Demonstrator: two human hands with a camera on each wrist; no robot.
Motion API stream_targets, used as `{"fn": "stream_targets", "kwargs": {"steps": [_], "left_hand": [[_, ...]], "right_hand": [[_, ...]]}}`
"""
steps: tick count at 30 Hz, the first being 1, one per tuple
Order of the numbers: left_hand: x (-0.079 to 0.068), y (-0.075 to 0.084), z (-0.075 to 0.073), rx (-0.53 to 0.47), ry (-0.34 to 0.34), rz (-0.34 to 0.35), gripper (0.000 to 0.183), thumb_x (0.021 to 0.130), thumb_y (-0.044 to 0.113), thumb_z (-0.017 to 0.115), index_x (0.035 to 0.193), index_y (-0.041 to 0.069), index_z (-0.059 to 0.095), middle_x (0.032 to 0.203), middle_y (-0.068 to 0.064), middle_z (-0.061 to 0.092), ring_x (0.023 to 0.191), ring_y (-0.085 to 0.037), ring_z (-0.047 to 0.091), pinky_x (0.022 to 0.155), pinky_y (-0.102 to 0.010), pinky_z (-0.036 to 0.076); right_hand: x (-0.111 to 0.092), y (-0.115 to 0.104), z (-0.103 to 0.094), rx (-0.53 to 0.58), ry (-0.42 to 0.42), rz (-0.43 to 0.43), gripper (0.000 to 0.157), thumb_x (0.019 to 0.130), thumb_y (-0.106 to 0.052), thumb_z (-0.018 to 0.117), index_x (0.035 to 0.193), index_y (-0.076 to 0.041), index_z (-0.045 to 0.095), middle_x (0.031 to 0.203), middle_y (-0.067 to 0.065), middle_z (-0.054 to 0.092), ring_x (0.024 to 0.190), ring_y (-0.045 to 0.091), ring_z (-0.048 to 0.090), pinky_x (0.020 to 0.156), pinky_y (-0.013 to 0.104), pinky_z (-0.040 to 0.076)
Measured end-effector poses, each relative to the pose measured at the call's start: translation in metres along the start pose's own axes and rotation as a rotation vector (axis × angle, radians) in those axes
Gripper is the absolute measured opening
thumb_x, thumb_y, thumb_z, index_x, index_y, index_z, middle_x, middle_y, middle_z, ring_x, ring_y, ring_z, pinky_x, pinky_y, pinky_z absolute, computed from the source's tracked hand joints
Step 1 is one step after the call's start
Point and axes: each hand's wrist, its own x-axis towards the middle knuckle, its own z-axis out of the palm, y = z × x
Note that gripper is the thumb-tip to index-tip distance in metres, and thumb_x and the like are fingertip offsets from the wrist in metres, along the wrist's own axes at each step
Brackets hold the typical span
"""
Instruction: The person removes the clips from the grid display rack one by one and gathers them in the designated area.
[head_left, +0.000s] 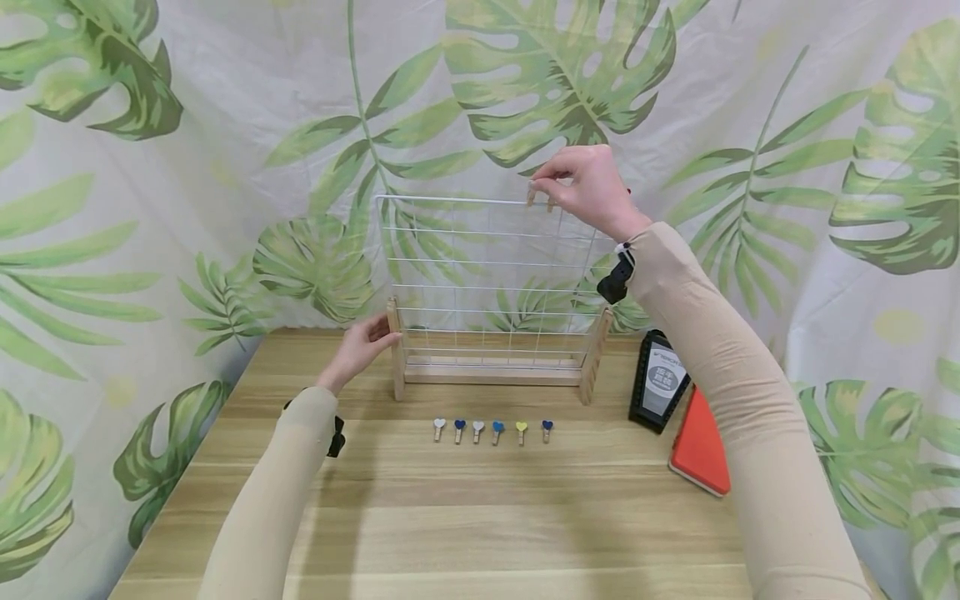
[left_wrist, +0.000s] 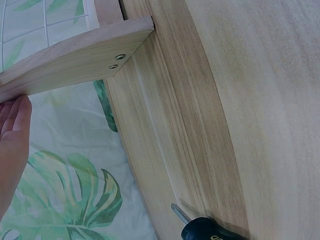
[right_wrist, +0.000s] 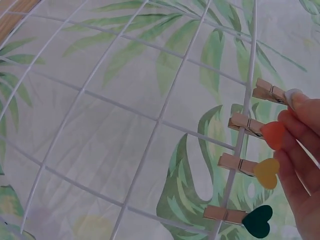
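Note:
A white wire grid (head_left: 491, 275) stands upright in a wooden stand (head_left: 492, 376). My left hand (head_left: 360, 346) holds the stand's left post (head_left: 397, 350), thumb at the front; in the left wrist view its fingers touch the post's edge. At the grid's top wire, my right hand (head_left: 588, 185) pinches a small wooden clothespin (right_wrist: 270, 92) between thumb and fingers. Beside it on that wire sit clothespins with an orange heart (right_wrist: 274, 135), a yellow heart (right_wrist: 267, 174) and a dark green heart (right_wrist: 258, 221). The fingertips partly cover the pinched clothespin's end.
Several heart clothespins (head_left: 477, 431) lie in a row on the wooden table (head_left: 480, 517) before the stand. A black case with a grey label (head_left: 662, 379) and a red notebook (head_left: 703, 450) lie at the right. The left wrist view shows a screwdriver (left_wrist: 207, 229). Leaf-patterned cloth (head_left: 225, 167) hangs behind.

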Motion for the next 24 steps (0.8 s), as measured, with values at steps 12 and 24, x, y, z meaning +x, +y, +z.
{"fn": "stream_targets", "kwargs": {"steps": [12, 24], "left_hand": [[-0.002, 0.001, 0.0, 0.009, -0.005, -0.004, 0.063, 0.101, 0.026, 0.059, 0.152, -0.001, 0.034, 0.148, -0.027, 0.046, 0.139, -0.04, 0.046, 0.114, -0.052, 0.043], [0.0, 0.0, 0.0, -0.019, -0.003, -0.001, 0.062, 0.102, 0.02, 0.057, 0.153, -0.004, 0.03, 0.149, -0.031, 0.044, 0.139, -0.043, 0.044, 0.115, -0.054, 0.041]], "right_hand": [[-0.018, -0.008, -0.004, 0.063, 0.035, 0.041, 0.017, 0.094, -0.018, 0.07, 0.1, -0.004, 0.078, 0.099, 0.013, 0.077, 0.089, 0.023, 0.072, 0.084, 0.037, 0.06], [-0.062, -0.014, 0.016, 0.097, 0.045, -0.006, 0.014, 0.092, -0.016, 0.072, 0.1, -0.006, 0.078, 0.098, 0.011, 0.077, 0.09, 0.023, 0.073, 0.086, 0.038, 0.059]]}}
